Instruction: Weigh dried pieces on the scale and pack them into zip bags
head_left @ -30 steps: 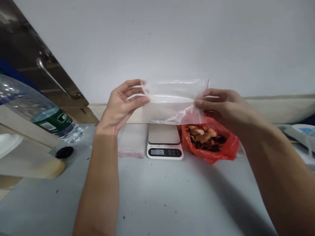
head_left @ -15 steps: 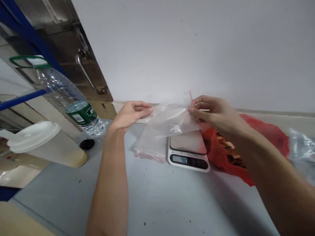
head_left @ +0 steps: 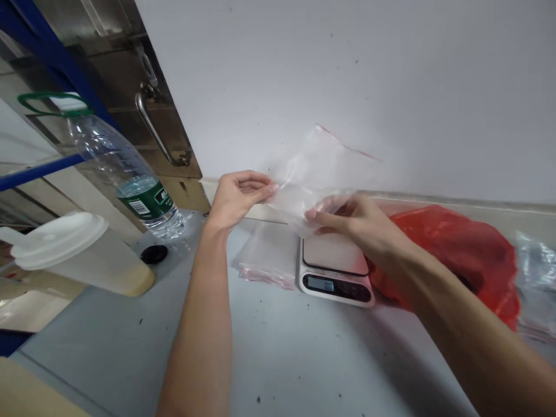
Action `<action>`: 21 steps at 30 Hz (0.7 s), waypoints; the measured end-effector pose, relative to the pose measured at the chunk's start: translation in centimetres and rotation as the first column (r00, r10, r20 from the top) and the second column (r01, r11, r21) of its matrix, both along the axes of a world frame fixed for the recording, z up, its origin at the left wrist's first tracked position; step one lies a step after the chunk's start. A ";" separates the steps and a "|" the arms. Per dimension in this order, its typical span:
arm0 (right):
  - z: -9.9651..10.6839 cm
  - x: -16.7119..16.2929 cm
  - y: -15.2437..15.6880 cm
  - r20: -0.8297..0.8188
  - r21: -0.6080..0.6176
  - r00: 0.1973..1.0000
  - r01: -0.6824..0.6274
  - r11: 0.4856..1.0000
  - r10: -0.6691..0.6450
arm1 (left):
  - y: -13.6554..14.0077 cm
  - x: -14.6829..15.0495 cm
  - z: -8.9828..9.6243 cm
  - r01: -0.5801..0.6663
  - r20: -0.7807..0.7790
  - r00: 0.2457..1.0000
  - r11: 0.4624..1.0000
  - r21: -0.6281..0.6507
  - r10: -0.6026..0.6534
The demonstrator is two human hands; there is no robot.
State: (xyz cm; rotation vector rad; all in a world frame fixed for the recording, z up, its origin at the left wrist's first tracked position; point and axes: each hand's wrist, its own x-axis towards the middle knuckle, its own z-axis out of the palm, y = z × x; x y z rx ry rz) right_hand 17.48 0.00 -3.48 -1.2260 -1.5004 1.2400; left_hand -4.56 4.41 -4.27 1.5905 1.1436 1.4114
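A clear zip-lock bag (head_left: 321, 159) with a red line along its top edge is held up above the table, tilted. My left hand (head_left: 244, 196) pinches its left side between thumb and fingers. Lower on the bag, my right hand (head_left: 345, 217) grips it with thumb and fingers closed. Directly below is a white digital kitchen scale (head_left: 336, 289), its display reading about 0.0 and its plate bare in the part that shows. A stack of flat zip-lock bags (head_left: 269, 255) lies left of the scale.
Right of the scale sits a red plastic bag (head_left: 452, 249), partly behind my right arm, with more clear bags (head_left: 536, 284) beyond. At left stand a large water bottle (head_left: 145, 200) and a lidded cup (head_left: 87, 255), a black cap (head_left: 154, 253) nearby. A white wall (head_left: 412, 87) rises behind.
The zip-lock bag's red-lined edge has swung up and now points away from me. My right hand has moved down and left along the bag; my left hand has shifted slightly right.
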 end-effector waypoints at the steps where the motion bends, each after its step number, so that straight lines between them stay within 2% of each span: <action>1: 0.2 0.1 0.1 -0.010 0.037 0.999 0.041 0.998 -0.040 | 0.0 -0.5 0.0 0.022 -0.052 0.998 0.999 -0.028 -0.023; 4: 0.3 0.4 0.8 -0.036 0.197 0.993 0.113 0.974 -0.108 | -0.1 -2.2 -0.3 0.080 -0.234 0.966 0.988 -0.135 -0.110; 5: 0.3 0.4 0.9 0.004 0.268 0.996 0.089 0.959 -0.093 | 0.0 -2.8 -0.6 0.085 -0.300 0.945 0.981 -0.172 -0.134; 7: -0.2 0.1 1.0 0.200 0.430 0.979 -0.044 0.902 -0.048 | 0.2 -3.6 -1.2 0.078 -0.393 0.904 0.970 -0.232 -0.167; 8: -0.6 -0.2 0.8 0.341 0.508 0.939 -0.146 0.849 -0.043 | 0.4 -4.0 -1.6 0.068 -0.421 0.891 0.967 -0.246 -0.170; 10: -1.9 -1.1 0.1 0.609 0.611 0.786 -0.379 0.695 -0.108 | 0.8 -4.5 -2.5 0.034 -0.455 0.878 0.968 -0.247 -0.148; 12: -3.5 -2.3 -0.8 0.756 0.625 0.612 -0.568 0.536 -0.233 | 1.2 -4.8 -3.2 -0.006 -0.487 0.866 0.972 -0.234 -0.112; 13: -4.4 -3.0 -1.4 0.793 0.602 0.544 -0.631 0.489 -0.274 | 1.4 -4.9 -3.5 -0.015 -0.500 0.860 0.973 -0.229 -0.104; 14: -5.3 -3.6 -1.9 0.809 0.585 0.515 -0.661 0.470 -0.283 | 1.5 -4.9 -3.6 -0.012 -0.511 0.852 0.973 -0.229 -0.110; 16: -6.8 -4.7 -2.7 0.854 0.519 0.454 -0.715 0.469 -0.254 | 1.6 -4.6 -3.8 0.035 -0.533 0.829 0.967 -0.253 -0.170; 18: -7.7 -5.4 -3.2 0.898 0.437 0.399 -0.751 0.495 -0.187 | 1.5 -3.9 -3.8 0.103 -0.558 0.786 0.946 -0.308 -0.268; 21: -7.9 -5.7 -3.5 0.938 0.332 0.332 -0.776 0.536 -0.100 | 1.4 -2.3 -3.9 0.148 -0.609 0.686 0.896 -0.419 -0.398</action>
